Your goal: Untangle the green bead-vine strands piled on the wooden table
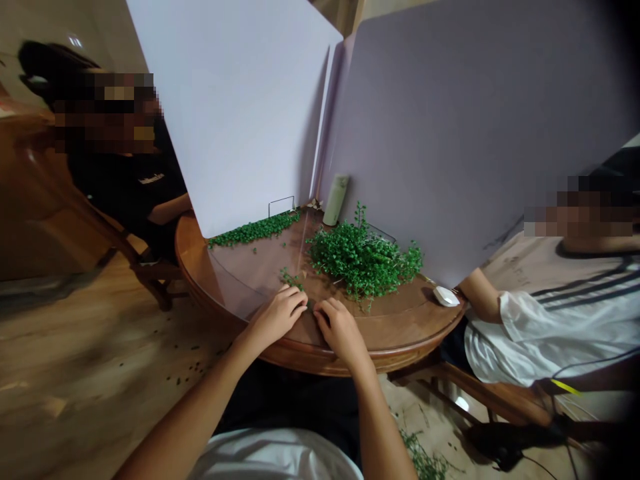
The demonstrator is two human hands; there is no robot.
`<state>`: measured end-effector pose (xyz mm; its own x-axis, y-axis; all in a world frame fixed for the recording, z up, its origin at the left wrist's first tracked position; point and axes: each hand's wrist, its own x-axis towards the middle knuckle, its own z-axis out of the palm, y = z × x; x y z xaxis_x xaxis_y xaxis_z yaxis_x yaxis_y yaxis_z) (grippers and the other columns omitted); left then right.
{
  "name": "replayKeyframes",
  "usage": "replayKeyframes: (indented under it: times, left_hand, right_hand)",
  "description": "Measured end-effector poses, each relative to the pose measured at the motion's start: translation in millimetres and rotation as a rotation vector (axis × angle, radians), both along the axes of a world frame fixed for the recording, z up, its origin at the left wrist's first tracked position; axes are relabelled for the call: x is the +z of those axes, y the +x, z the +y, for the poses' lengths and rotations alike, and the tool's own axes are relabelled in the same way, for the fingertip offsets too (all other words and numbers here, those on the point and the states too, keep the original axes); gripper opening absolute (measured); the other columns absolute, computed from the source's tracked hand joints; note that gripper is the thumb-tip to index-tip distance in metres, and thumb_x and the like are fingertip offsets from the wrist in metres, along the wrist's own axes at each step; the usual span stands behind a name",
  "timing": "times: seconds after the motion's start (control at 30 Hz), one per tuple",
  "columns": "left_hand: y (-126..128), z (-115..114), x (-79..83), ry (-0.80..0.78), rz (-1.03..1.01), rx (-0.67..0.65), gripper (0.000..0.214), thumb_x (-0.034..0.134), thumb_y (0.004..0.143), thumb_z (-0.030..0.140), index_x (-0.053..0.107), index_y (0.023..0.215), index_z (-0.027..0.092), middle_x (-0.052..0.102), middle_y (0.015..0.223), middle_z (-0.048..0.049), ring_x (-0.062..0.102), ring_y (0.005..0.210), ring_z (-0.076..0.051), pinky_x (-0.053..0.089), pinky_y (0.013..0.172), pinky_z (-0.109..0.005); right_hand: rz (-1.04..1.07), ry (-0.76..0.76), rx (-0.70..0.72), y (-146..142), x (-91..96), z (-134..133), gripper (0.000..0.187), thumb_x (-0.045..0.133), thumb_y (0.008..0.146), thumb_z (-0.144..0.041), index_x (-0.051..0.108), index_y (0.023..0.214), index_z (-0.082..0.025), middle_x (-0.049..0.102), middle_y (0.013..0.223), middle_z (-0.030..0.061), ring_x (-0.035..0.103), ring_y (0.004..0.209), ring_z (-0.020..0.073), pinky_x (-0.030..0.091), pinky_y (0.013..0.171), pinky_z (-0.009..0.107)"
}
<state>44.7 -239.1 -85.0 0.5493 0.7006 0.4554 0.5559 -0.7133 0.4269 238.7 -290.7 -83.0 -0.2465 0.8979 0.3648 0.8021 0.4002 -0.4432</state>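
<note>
Both my hands rest at the near edge of a round wooden table [380, 333] with a glass top, their fingers curled down and close together. My left hand [277, 315] lies just below a small leafy green sprig [291, 280], and its fingertips seem to reach it. My right hand [340, 330] has its fingertips beside a tiny green bit [311, 304]. Whether either hand grips anything is hidden by the fingers. Farther back sits a large mound of small-leaved green plant [363, 257], and a long strip of the same leaves [255, 230] runs along a white board.
Two white boards [235, 113] stand upright at the back of the table. A white bottle [336, 200] stands between them, and a white oval object [446, 297] lies at the right rim. One seated person [127, 187] is at left, another [550, 320] at right. Leaf bits [425, 460] lie on the floor.
</note>
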Motion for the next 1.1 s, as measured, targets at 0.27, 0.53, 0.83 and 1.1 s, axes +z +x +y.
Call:
replayKeyframes:
  times: [0.27, 0.53, 0.83, 1.1]
  left_hand:
    - [-2.2, -3.1, -7.9, -0.014, 0.016, -0.036, 0.012, 0.056, 0.096, 0.013, 0.061, 0.088, 0.020, 0.065, 0.088, -0.0032, 0.058, 0.089, -0.020, 0.045, 0.083, -0.032]
    - [1.7, -7.2, -6.0, -0.034, -0.018, -0.099, 0.013, 0.055, 0.097, 0.012, 0.062, 0.089, 0.020, 0.067, 0.092, -0.0035, 0.060, 0.092, -0.020, 0.045, 0.083, -0.031]
    - [-1.3, -7.8, -5.4, -0.042, -0.060, -0.135, 0.012, 0.057, 0.095, 0.009, 0.064, 0.091, 0.019, 0.068, 0.092, -0.0031, 0.061, 0.090, -0.018, 0.046, 0.082, -0.028]
    - [-4.0, -5.6, -5.6, -0.057, -0.036, -0.203, 0.013, 0.058, 0.094, 0.010, 0.064, 0.087, 0.019, 0.069, 0.089, -0.0018, 0.061, 0.087, -0.017, 0.046, 0.081, -0.026]
  right_hand:
    - [-0.011, 0.010, -0.045, -7.2, 2.0, -2.9, 0.008, 0.055, 0.099, -0.020, 0.061, 0.094, -0.022, 0.063, 0.095, 0.0054, 0.058, 0.092, 0.0225, 0.044, 0.085, 0.032]
    - [0.015, 0.000, -0.017, -6.2, 6.8, -5.5, 0.008, 0.055, 0.101, -0.023, 0.062, 0.104, -0.023, 0.065, 0.100, 0.0055, 0.061, 0.095, 0.0217, 0.046, 0.085, 0.031]
    - [0.085, 0.011, -0.037, -4.1, 0.7, 0.5, 0.011, 0.057, 0.096, -0.013, 0.063, 0.090, -0.021, 0.065, 0.090, 0.0029, 0.061, 0.085, 0.0185, 0.044, 0.078, 0.027]
    - [0.074, 0.005, -0.034, -4.4, -0.7, 4.1, 0.014, 0.057, 0.091, -0.009, 0.061, 0.085, -0.021, 0.062, 0.085, 0.0018, 0.058, 0.082, 0.0172, 0.040, 0.075, 0.025]
